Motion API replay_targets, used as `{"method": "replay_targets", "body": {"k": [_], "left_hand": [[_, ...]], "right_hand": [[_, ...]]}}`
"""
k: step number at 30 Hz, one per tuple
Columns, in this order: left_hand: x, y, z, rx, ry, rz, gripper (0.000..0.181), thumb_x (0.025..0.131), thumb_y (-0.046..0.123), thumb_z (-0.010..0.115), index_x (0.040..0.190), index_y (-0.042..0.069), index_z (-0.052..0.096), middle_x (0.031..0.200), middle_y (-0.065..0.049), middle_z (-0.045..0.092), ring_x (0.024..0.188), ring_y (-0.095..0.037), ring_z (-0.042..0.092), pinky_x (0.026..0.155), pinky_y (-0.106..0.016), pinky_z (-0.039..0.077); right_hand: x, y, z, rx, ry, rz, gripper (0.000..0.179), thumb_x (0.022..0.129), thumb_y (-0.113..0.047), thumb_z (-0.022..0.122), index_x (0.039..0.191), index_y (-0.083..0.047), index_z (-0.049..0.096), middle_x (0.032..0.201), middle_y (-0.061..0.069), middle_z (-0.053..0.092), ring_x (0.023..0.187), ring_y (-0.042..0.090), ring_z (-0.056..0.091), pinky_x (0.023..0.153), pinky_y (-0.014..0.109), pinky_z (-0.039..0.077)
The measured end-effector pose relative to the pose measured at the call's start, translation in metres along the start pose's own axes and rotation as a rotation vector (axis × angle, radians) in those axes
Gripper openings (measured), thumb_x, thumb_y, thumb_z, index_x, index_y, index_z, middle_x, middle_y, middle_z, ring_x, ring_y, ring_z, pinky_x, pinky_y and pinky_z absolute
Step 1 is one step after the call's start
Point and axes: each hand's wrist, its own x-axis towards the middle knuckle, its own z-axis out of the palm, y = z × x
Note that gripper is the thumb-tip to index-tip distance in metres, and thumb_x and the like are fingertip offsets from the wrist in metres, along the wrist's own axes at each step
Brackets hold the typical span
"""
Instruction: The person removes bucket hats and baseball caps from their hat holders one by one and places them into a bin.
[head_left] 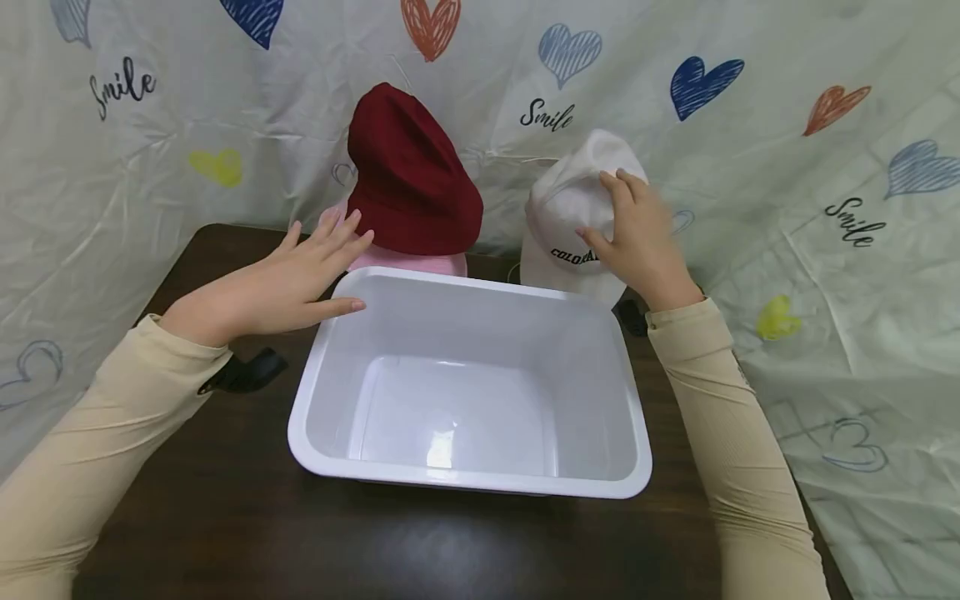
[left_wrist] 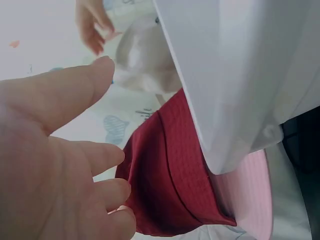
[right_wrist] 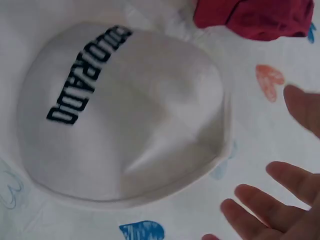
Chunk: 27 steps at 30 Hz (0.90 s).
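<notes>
A dark red bucket hat point(head_left: 412, 175) sits on a pink hat point(head_left: 427, 263) behind the white plastic basin point(head_left: 472, 481). My left hand point(head_left: 281, 287) is spread over the basin's left rear corner, its fingers close to the red hat; in the left wrist view the fingertips overlap the hat's edge, and I cannot tell whether they touch. To the right stands a white cap point(right_wrist: 165, 100) with dark "COLORADO" lettering. Over its right side hovers my right hand point(head_left: 641, 237), fingers loosely bent and holding nothing. The right wrist view shows a gap between those fingers and the cap.
The basin, with nothing visible inside, takes up the middle of the dark wooden table point(head_left: 420, 550). A pale sheet point(head_left: 262, 125) printed with hearts and "Smile" hangs behind and at the sides. Dark straps point(head_left: 243, 372) stick out at the wrists.
</notes>
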Motion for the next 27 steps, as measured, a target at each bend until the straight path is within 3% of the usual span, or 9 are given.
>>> {"method": "replay_targets", "body": {"k": [4,9,17,27], "left_hand": [[-0.012,0.002,0.006,-0.006,-0.006,0.009,0.081,0.095,0.044,0.051,0.151,0.003,0.011,0.156,-0.018,-0.003,0.141,-0.036,-0.009,0.105,-0.065,-0.003],[-0.024,0.007,0.017,0.014,0.005,0.015,0.079,0.094,0.045,0.053,0.15,0.002,0.016,0.156,-0.02,0.003,0.141,-0.038,-0.008,0.106,-0.064,0.0],[-0.039,0.008,0.038,-0.02,0.063,0.044,0.071,0.098,0.036,0.048,0.15,0.001,0.015,0.156,-0.018,0.004,0.143,-0.033,-0.007,0.108,-0.061,0.001],[-0.049,0.005,0.057,-0.052,0.077,-0.02,0.067,0.1,0.034,0.044,0.15,0.002,0.015,0.158,-0.013,0.002,0.143,-0.032,-0.002,0.11,-0.056,-0.001]], "right_hand": [[0.012,0.009,-0.002,0.041,0.068,0.035,0.057,0.09,-0.013,0.064,0.136,0.01,0.04,0.133,0.031,0.041,0.125,0.044,0.036,0.105,0.05,0.028],[0.02,0.015,-0.003,0.064,0.045,0.105,0.054,0.092,-0.014,0.061,0.137,0.007,0.04,0.132,0.029,0.041,0.122,0.044,0.038,0.101,0.052,0.032],[0.03,0.022,0.003,0.105,-0.003,0.123,0.054,0.092,-0.013,0.059,0.138,0.007,0.04,0.134,0.029,0.04,0.125,0.042,0.036,0.105,0.049,0.028],[0.041,0.034,0.014,0.141,0.014,0.15,0.045,0.091,-0.007,0.059,0.129,0.011,0.045,0.123,0.031,0.047,0.115,0.044,0.043,0.099,0.051,0.032]]}}
